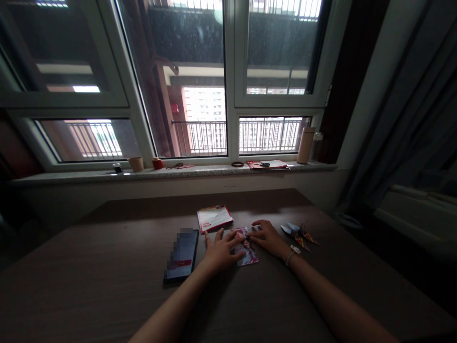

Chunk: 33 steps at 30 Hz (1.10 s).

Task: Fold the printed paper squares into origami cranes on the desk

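Note:
A small sheet of patterned pink paper lies on the dark wooden table. My left hand rests flat on its left part, fingers spread and pressing down. My right hand lies at the sheet's right edge, its fingertips touching the top of the paper near a folded bit. Both forearms reach in from the bottom edge, and a bracelet shows on the right wrist.
A phone lies left of my left hand. A red and white paper packet sits just beyond the hands. Folded paper figures lie to the right. The windowsill holds cups, a tall bottle and papers.

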Each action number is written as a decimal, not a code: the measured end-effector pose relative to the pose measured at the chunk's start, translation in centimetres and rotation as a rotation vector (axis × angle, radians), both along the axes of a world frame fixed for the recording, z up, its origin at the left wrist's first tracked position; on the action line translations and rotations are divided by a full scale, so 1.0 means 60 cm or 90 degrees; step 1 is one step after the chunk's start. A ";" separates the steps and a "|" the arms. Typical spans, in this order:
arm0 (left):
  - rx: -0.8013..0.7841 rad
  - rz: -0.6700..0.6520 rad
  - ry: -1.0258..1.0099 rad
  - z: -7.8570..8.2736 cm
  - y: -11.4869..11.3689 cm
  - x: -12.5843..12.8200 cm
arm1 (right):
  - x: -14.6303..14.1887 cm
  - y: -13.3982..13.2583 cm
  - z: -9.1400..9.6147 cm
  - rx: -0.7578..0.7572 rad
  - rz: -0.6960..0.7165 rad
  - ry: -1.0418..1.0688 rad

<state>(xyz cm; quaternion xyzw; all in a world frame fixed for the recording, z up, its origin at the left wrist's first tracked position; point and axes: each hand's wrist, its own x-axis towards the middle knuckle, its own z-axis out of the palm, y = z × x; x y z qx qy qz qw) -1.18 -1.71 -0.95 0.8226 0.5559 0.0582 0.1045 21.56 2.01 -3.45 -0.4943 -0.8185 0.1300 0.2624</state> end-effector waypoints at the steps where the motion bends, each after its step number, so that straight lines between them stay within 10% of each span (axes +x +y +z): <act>1: -0.001 -0.001 -0.001 0.000 0.000 0.000 | 0.000 0.000 0.000 -0.003 0.000 -0.007; 18: -0.001 -0.011 0.017 -0.002 0.003 -0.001 | -0.025 0.005 0.002 0.017 -0.200 -0.112; 33: 0.007 -0.009 -0.004 -0.007 0.002 -0.001 | -0.023 0.001 0.000 -0.029 -0.111 -0.114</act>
